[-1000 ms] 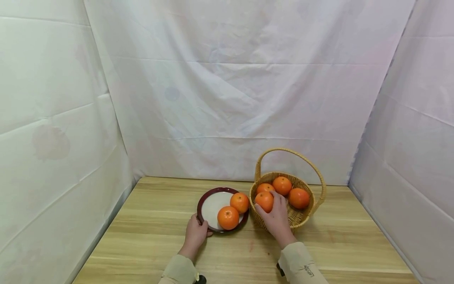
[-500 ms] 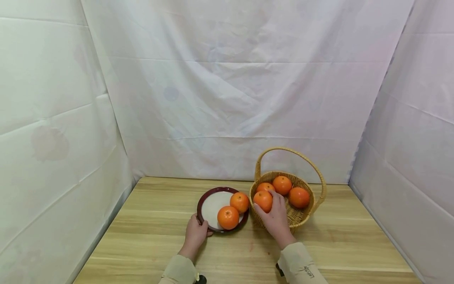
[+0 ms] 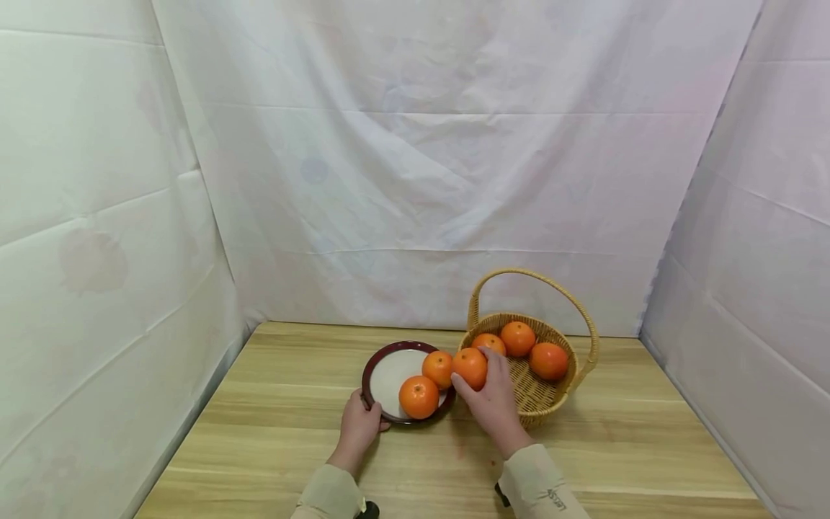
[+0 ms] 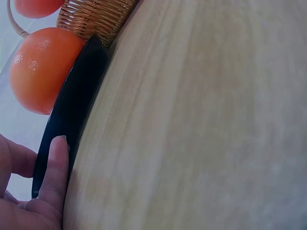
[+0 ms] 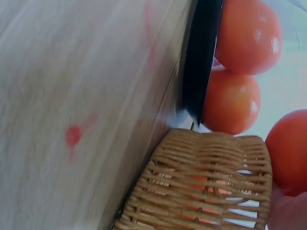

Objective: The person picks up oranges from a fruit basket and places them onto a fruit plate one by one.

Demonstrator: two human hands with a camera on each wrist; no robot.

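My left hand (image 3: pixel 359 424) pinches the near-left rim of a white plate (image 3: pixel 387 380) with a dark red border. Two oranges sit on the plate's right side, one in front (image 3: pixel 418 397) and one behind (image 3: pixel 437 369). In my right hand (image 3: pixel 496 401) is another orange (image 3: pixel 468 368), gripped between thumb and fingers over the left rim of a wicker basket (image 3: pixel 533 395). From the right wrist, this held orange (image 5: pixel 290 152) shows above the basket wall (image 5: pixel 206 175). Three more oranges lie inside the basket, the rightmost (image 3: pixel 548 361) a deeper red-orange.
The basket's tall arched handle (image 3: pixel 551 282) rises behind and right of my right hand. Plate and basket stand side by side on a wooden table (image 3: pixel 279 432). White cloth (image 3: pixel 415 180) hangs behind and on both sides.
My right hand has carried its orange leftward, from inside the basket to over its left rim towards the plate. The left hand and plate have stayed in place.
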